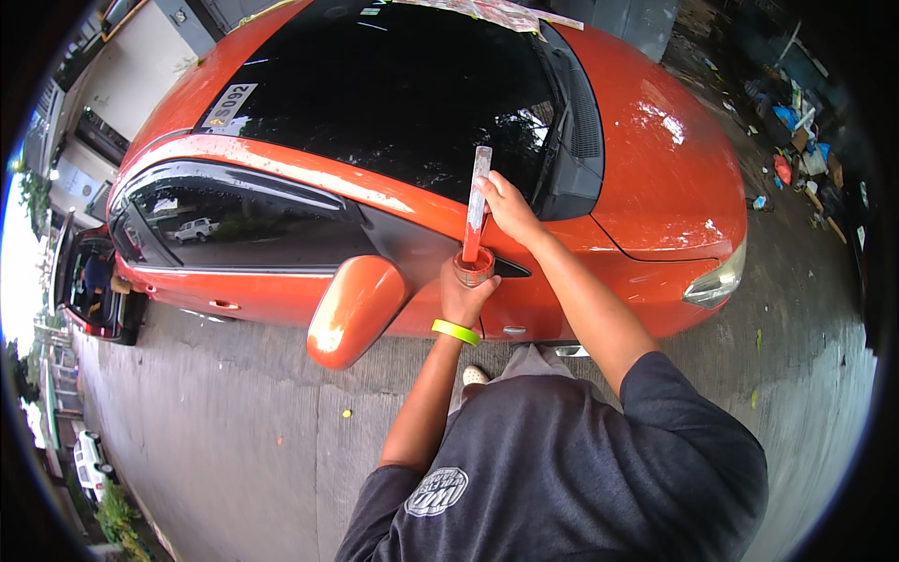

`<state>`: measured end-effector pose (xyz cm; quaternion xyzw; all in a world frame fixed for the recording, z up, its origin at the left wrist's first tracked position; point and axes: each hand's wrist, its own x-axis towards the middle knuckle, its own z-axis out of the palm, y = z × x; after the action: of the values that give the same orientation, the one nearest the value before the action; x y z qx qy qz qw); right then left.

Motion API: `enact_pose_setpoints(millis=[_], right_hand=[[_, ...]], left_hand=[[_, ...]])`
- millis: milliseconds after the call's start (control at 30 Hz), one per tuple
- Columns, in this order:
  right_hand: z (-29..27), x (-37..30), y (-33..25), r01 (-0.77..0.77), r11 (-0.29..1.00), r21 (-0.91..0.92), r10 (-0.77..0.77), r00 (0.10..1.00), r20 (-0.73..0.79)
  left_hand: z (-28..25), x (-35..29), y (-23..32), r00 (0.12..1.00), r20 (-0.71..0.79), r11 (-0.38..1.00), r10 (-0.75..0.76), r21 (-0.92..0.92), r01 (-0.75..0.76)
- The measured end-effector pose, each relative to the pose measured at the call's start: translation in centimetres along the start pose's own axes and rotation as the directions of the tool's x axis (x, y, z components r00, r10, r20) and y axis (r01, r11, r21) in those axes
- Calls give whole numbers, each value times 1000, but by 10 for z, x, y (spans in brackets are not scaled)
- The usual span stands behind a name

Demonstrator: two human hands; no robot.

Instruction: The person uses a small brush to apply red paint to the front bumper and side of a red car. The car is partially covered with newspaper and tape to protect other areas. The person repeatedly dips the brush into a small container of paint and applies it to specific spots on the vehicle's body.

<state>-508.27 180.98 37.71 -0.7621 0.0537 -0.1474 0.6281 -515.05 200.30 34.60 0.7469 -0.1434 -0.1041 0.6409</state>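
Observation:
My left hand [463,300] is wrapped round a small round cup [475,273] whose inside is coated with orange-red paint. In my right hand [510,208] is a flat, silvery paint stirring stick [475,208], pinched near its upper part. The stick stands nearly upright, its lower end red with paint and reaching into the cup. How deep the paint is I cannot tell. Both hands are over the side of an orange car [655,178], close to the base of its windshield [393,94]. A yellow-green wristband [456,332] circles my left wrist.
The car's side mirror [356,312] juts out left of my left hand. Paper sheets [487,11] lie along the windshield's far edge. Mixed rubbish [805,155] is heaped at the far right. A dark vehicle [98,286] with its rear hatch raised is at the left, with a person beside it.

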Motion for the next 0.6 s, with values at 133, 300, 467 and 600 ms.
enact_pose_setpoints(millis=[133, 300, 467, 600], right_hand=[[4, -4, -2, -17, 1000, 7, 17, 1000, -23], [9, -5, -5, -11, 1000, 3, 11, 999, -40], [8, -4, -8, -48, 998, -42, 47, 998, -41], [6, -1, -5, -48, 998, -49, 45, 998, -45]], left_hand=[[-5, 1, 6, 998, 45, 1000, -31, 1, 31], [-9, 2, 3, 999, 42, 999, -15, -37, 17], [-6, -1, -3, 994, -53, 994, 98, -33, -99], [-2, 0, -12, 990, -63, 991, 128, -21, -130]])
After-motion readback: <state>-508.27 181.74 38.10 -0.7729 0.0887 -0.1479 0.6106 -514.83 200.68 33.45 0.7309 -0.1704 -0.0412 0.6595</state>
